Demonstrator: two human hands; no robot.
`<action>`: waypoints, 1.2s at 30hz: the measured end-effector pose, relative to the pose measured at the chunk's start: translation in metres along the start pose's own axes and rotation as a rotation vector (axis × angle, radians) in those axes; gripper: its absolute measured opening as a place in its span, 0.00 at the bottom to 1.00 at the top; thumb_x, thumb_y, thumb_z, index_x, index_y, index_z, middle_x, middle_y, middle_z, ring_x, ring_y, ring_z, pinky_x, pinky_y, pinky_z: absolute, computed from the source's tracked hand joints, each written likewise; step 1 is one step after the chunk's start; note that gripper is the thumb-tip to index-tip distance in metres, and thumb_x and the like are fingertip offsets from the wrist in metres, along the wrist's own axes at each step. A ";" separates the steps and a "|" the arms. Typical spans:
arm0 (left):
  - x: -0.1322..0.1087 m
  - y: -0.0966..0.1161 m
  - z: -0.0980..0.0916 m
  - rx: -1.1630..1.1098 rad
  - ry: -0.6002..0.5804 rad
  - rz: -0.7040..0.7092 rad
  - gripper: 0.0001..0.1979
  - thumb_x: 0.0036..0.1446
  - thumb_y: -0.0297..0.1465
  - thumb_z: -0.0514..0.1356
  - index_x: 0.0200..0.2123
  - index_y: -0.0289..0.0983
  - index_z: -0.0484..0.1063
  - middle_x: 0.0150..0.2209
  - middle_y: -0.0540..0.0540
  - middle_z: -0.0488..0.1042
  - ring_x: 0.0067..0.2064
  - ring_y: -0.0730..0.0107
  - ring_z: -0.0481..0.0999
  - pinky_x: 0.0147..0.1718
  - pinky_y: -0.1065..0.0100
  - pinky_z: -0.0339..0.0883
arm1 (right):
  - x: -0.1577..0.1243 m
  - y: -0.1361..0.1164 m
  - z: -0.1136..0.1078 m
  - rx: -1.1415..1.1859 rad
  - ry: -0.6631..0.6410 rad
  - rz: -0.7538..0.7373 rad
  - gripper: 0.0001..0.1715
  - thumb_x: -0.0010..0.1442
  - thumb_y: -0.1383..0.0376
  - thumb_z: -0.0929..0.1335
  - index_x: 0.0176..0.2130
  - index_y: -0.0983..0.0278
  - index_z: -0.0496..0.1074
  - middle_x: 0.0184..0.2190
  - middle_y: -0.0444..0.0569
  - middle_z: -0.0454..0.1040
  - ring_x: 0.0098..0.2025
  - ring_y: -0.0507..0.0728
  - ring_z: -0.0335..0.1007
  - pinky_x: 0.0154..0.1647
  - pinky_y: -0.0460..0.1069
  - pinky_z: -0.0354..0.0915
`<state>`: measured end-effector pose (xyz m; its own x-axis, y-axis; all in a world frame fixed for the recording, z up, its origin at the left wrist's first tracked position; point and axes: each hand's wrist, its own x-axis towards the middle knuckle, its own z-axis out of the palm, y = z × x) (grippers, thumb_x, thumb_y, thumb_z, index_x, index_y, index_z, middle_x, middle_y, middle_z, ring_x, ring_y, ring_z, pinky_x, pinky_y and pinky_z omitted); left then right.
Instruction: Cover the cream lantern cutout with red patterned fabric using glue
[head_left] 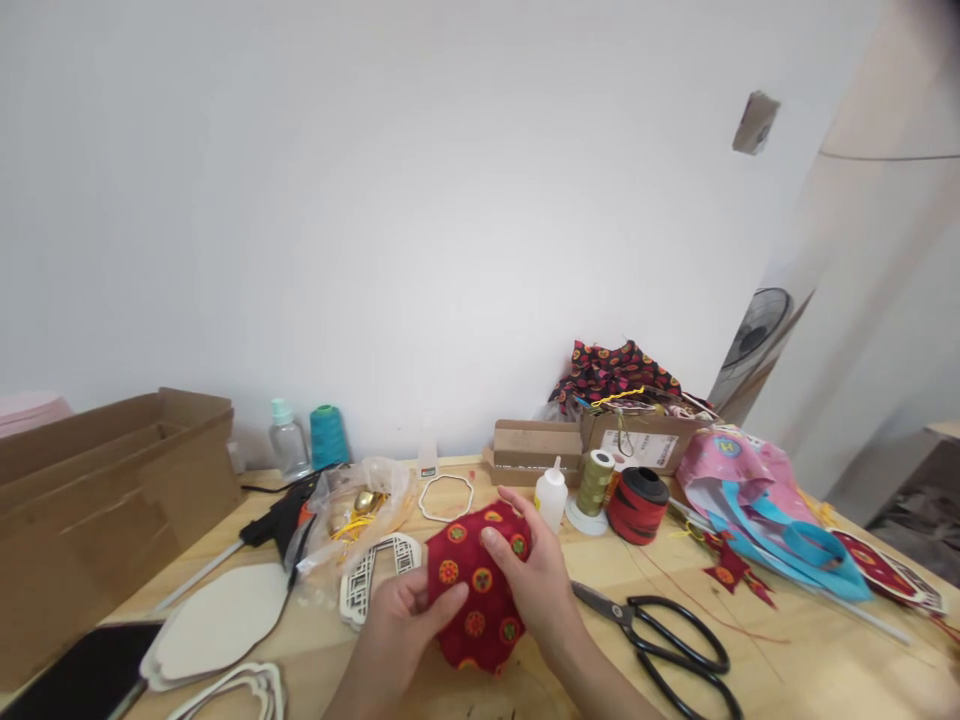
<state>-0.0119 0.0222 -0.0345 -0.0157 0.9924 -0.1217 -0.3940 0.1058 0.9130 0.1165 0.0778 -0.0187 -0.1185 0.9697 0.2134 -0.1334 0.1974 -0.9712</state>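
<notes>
A red piece of fabric [480, 590] with round flower patterns is held up over the wooden table, between both hands. My left hand [409, 625] pinches its left edge, thumb on the front. On the right side, my right hand [534, 570] grips it with the thumb across the front and fingers at the back edge. The fabric looks flat and panel-like with a scalloped lower edge; whatever lies behind it is hidden. Black-handled scissors [652, 635] lie to the right of my right hand. A white lattice frame [401, 555] lies behind my left hand.
White panels [221, 620], a black glue gun [281, 520] and a plastic bag [382, 490] are on the left, beside a cardboard box [112, 520]. Behind the fabric stand a glue bottle [551, 495] and thread spools [637, 505]. Pink cloth [735, 470] lies right.
</notes>
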 end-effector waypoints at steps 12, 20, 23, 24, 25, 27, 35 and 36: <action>-0.002 0.002 -0.002 -0.135 0.023 -0.059 0.15 0.45 0.30 0.63 0.39 0.33 0.74 0.32 0.42 0.80 0.31 0.61 0.78 0.32 0.62 0.71 | 0.001 0.009 0.004 0.175 -0.061 0.032 0.28 0.51 0.61 0.66 0.50 0.64 0.59 0.45 0.53 0.71 0.45 0.59 0.68 0.46 0.54 0.64; 0.002 0.011 -0.007 -0.247 0.159 -0.048 0.13 0.45 0.27 0.63 0.38 0.36 0.74 0.31 0.45 0.80 0.32 0.64 0.78 0.30 0.66 0.72 | -0.003 0.004 0.006 0.423 -0.230 0.186 0.45 0.40 0.69 0.73 0.54 0.63 0.53 0.44 0.51 0.73 0.44 0.61 0.70 0.44 0.55 0.66; 0.004 0.009 -0.007 -0.267 0.218 0.003 0.13 0.44 0.26 0.64 0.37 0.35 0.74 0.30 0.45 0.80 0.32 0.64 0.78 0.30 0.68 0.73 | -0.006 0.006 0.009 0.502 -0.265 0.184 0.49 0.36 0.73 0.74 0.54 0.63 0.52 0.47 0.52 0.71 0.46 0.61 0.69 0.45 0.55 0.65; 0.004 0.008 -0.007 -0.274 0.240 0.018 0.13 0.43 0.26 0.64 0.37 0.35 0.74 0.30 0.45 0.80 0.32 0.64 0.78 0.29 0.69 0.73 | -0.006 0.008 0.011 0.533 -0.272 0.172 0.51 0.35 0.74 0.74 0.54 0.62 0.52 0.48 0.52 0.71 0.46 0.62 0.69 0.45 0.56 0.65; 0.005 0.006 -0.007 -0.281 0.258 0.032 0.13 0.43 0.25 0.64 0.36 0.35 0.74 0.30 0.46 0.80 0.32 0.65 0.78 0.29 0.69 0.73 | -0.007 0.010 0.013 0.564 -0.275 0.156 0.52 0.33 0.75 0.75 0.54 0.61 0.52 0.49 0.51 0.69 0.47 0.62 0.68 0.46 0.56 0.65; 0.006 0.003 -0.006 -0.293 0.289 0.056 0.13 0.43 0.25 0.64 0.37 0.36 0.73 0.30 0.46 0.80 0.32 0.65 0.78 0.28 0.70 0.73 | -0.007 0.014 0.016 0.620 -0.281 0.123 0.54 0.31 0.77 0.75 0.54 0.60 0.53 0.51 0.51 0.67 0.50 0.63 0.65 0.47 0.57 0.64; 0.004 0.008 -0.003 -0.292 0.251 0.051 0.14 0.47 0.31 0.62 0.39 0.36 0.72 0.35 0.45 0.79 0.38 0.63 0.77 0.35 0.68 0.72 | -0.004 0.008 0.013 0.437 -0.129 0.123 0.33 0.42 0.62 0.73 0.48 0.64 0.65 0.42 0.51 0.74 0.44 0.61 0.70 0.44 0.55 0.66; 0.003 0.009 -0.001 -0.292 0.218 0.029 0.13 0.47 0.32 0.62 0.39 0.36 0.73 0.35 0.46 0.79 0.39 0.63 0.77 0.35 0.68 0.72 | -0.004 0.006 0.011 0.391 -0.112 0.139 0.28 0.45 0.59 0.72 0.45 0.65 0.67 0.39 0.51 0.76 0.41 0.61 0.71 0.42 0.55 0.67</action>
<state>-0.0170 0.0259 -0.0267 -0.2137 0.9549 -0.2061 -0.6361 0.0241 0.7713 0.1051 0.0733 -0.0248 -0.2648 0.9575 0.1144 -0.4687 -0.0241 -0.8830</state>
